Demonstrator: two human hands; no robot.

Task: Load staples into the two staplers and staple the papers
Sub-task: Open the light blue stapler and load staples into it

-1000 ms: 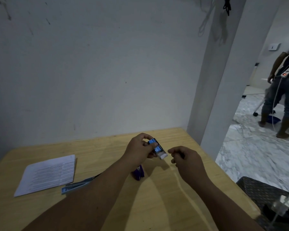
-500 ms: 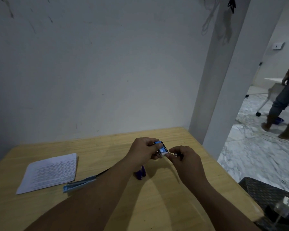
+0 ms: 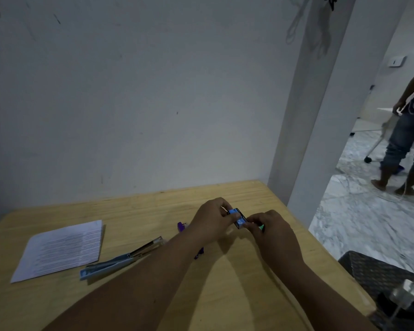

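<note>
blue staple box point(image 3: 237, 218) pinched by left hand point(image 3: 213, 219), right hand point(image 3: 269, 229) fingers; purple stapler point(image 3: 182, 226) mostly hidden.

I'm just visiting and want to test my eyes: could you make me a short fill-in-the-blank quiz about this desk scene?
1. Both hands hold a small ____ staple box above the table.
2. The printed papers lie to the ____ of the open light-blue stapler.
3. The purple stapler is partly hidden by the ____ forearm.

Missing words: blue; left; left
</note>
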